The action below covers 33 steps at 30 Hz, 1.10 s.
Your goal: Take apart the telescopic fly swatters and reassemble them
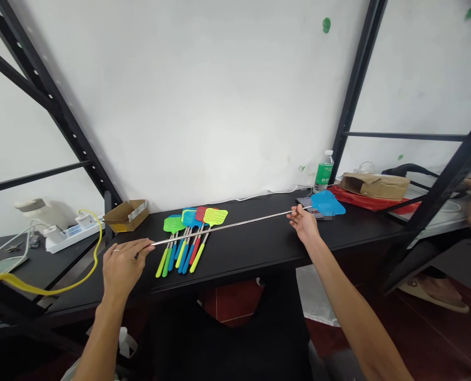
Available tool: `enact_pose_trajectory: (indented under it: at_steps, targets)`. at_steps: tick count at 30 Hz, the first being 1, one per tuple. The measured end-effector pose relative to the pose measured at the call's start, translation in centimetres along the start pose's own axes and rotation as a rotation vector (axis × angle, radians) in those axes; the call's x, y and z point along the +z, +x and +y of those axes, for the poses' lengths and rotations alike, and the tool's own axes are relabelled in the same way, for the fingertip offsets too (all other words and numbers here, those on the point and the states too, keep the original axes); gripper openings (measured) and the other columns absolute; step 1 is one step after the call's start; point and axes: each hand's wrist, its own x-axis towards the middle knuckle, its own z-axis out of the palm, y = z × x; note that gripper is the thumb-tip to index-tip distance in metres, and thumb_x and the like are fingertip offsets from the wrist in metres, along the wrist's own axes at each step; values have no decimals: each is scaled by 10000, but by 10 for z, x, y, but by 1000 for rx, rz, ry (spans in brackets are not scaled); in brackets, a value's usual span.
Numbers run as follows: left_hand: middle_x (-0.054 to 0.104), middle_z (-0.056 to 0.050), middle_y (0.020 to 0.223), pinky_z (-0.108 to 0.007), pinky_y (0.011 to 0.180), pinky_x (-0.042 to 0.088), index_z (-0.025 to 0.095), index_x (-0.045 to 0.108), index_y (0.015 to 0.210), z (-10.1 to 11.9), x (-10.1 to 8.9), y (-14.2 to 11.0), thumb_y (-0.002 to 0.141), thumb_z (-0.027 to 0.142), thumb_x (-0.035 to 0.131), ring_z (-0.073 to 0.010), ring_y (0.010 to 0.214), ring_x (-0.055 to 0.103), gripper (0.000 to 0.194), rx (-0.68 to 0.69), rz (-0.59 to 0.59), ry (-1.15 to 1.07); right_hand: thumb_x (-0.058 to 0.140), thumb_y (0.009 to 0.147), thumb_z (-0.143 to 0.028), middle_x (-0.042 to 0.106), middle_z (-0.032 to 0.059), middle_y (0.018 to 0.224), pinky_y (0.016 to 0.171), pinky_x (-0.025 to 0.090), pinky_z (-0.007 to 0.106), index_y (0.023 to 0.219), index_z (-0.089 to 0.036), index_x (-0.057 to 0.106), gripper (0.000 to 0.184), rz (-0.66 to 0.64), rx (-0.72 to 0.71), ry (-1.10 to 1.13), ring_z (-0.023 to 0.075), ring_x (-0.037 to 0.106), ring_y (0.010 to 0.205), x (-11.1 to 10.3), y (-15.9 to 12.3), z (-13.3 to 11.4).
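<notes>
A fly swatter point(235, 223) with a long thin metal shaft stretches across the black table between my hands. My left hand point(124, 259) is closed around its handle end, and the fingers hide the handle. My right hand point(302, 219) pinches the shaft close to the blue swatter head point(327, 203), which points right. Below the shaft, several colourful fly swatters point(191, 241) lie in an overlapping row. Their green, blue, red and yellow heads face the wall, with the handles toward me.
An open cardboard box point(126, 216) stands at the back left, beside a white power strip point(74, 233) and a yellow cable point(96, 254). A green-labelled bottle point(324, 170) stands at the back right, near a brown package point(374, 185) on red plastic. Black metal frame posts flank the table point(255, 254). Another person's foot shows at right.
</notes>
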Motion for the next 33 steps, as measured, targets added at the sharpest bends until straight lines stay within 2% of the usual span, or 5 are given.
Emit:
enact_pose_trajectory:
  at_steps: [7,10,13,21,33]
  targets:
    - [582,-138,1407,-583,1142,253,225,612,1294,68,-11,21,933,334,549,-354,1372,447,382,-168,202,-168,637,872,-472,584,-2,563,493,432,266,771,-222,601,272,25,-15,27,186,667,620,13,-6,5]
    - [697,-109,1203,-443,1010,471,207,672,1172,103,-7,27,900,397,580,-284,1132,636,345,-260,186,-499,620,870,-510,580,-7,559,494,433,281,775,-230,587,298,-1,-20,12,189,661,606,19,-10,10]
    - [731,-67,816,-316,666,563,158,721,1001,122,6,26,853,468,616,-193,674,678,359,-468,-41,-884,612,870,-531,585,-8,567,502,435,290,783,-235,584,310,-48,-34,15,193,660,610,24,-13,14]
    - [636,-31,673,-203,359,357,111,717,912,106,23,20,777,573,683,-95,438,485,483,-835,-154,-1188,599,898,-488,567,0,570,500,440,290,768,-240,598,279,-66,44,85,185,619,590,37,-22,27]
    - [595,-7,583,-221,388,341,133,634,739,107,33,18,802,486,694,-97,433,468,364,-898,-11,-1365,649,884,-381,632,20,610,491,451,235,792,-177,675,226,-161,151,76,129,581,527,47,-37,31]
